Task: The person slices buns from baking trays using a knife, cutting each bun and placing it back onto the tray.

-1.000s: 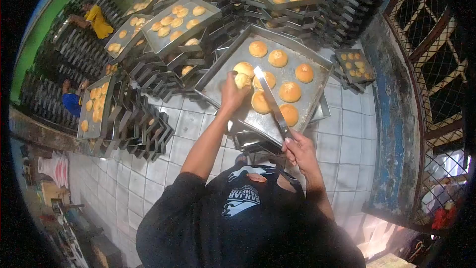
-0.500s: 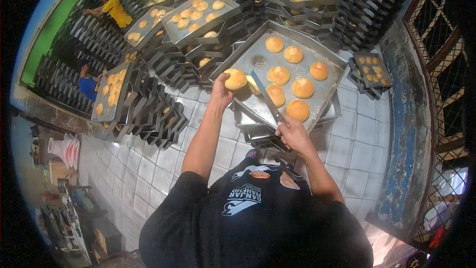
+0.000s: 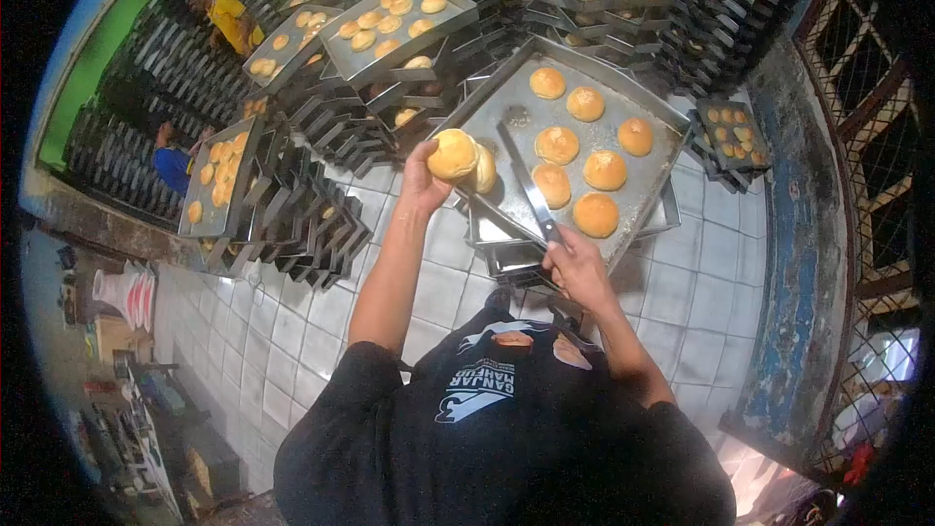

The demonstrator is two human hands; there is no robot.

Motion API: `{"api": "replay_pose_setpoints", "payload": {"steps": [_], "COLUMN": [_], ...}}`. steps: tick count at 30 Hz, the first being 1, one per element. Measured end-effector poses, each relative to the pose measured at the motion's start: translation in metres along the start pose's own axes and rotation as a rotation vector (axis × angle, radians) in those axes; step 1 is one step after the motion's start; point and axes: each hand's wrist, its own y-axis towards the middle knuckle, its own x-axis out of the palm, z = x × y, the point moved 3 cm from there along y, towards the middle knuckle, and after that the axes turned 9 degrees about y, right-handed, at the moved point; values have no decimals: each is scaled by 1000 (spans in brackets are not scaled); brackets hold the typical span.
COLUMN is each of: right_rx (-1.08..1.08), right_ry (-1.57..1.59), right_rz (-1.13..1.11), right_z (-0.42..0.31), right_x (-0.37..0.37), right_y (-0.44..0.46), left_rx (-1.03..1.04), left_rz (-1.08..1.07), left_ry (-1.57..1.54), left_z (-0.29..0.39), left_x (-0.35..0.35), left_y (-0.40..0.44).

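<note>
My left hand (image 3: 425,181) is closed around a round golden bun (image 3: 453,154) at the left edge of a metal baking tray (image 3: 633,222). Against that bun's right side is a second bun (image 3: 483,169), paler on the side that shows. Whether my fingers grip both is hidden. In my right hand (image 3: 579,268) is a long knife (image 3: 527,178) with a dark handle, its blade slanting up and left over the tray, apart from the held bun. Several golden-topped buns (image 3: 556,145) lie on the tray to the right of the blade.
More trays of buns (image 3: 396,24) sit on tall stacks ahead and to the left. A low tray stack (image 3: 732,134) stands on the tiled floor by the right wall. Two people, one in a yellow shirt (image 3: 232,21) and one in blue (image 3: 173,171), are far left.
My left hand has turned and shifted slightly left with the bun. The knife blade has come away from the buns, rotating more upright and farther right of them.
</note>
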Motion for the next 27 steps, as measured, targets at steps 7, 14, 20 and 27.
{"api": "replay_pose_setpoints", "payload": {"steps": [7, 14, 20, 27], "right_rx": [57, 100, -139, -262], "right_ry": [-45, -160, -328, -202], "right_rz": [-76, -119, -33, -65], "right_z": [9, 25, 14, -10], "right_x": [21, 24, 33, 55], "right_y": [13, 15, 5, -1], "left_rx": [50, 230, 305, 177], "left_rz": [156, 231, 200, -41], "left_ry": [223, 61, -19, -331], "left_z": [-9, 7, 24, -23], "left_x": [-8, -41, -44, 0], "left_y": [-7, -51, -77, -47]}}
